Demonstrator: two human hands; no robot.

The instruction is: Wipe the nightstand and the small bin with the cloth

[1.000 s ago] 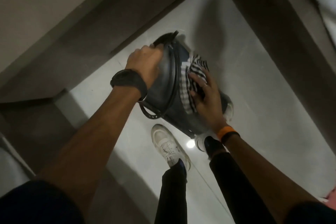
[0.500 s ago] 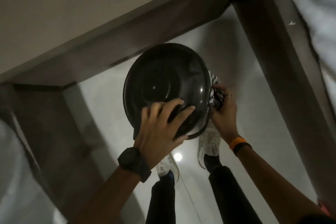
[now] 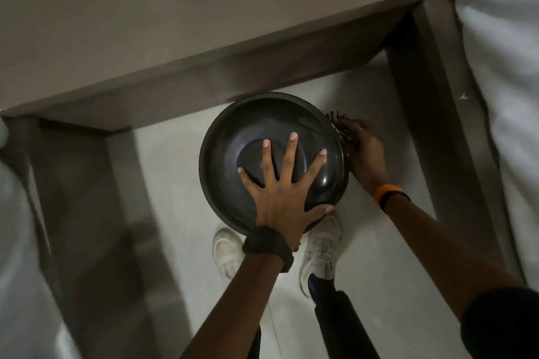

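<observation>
The small black bin (image 3: 233, 137) stands upright on the pale floor, its round domed lid facing me. My left hand (image 3: 284, 189) lies flat on the lid with its fingers spread wide. My right hand (image 3: 363, 151) presses the checked cloth (image 3: 339, 128) against the bin's right side; only a dark striped edge of the cloth shows past the lid. The grey nightstand (image 3: 145, 23) fills the top of the view, its front edge just behind the bin.
My two white shoes (image 3: 320, 253) stand on the floor right below the bin. A grey frame post (image 3: 431, 96) and white bedding (image 3: 501, 96) run down the right side. Another grey panel (image 3: 87, 213) stands at the left.
The bin has gone from tilted on its side to upright under the nightstand edge. My left hand moved from its rim to flat on the lid; my right hand stays with the cloth on its side.
</observation>
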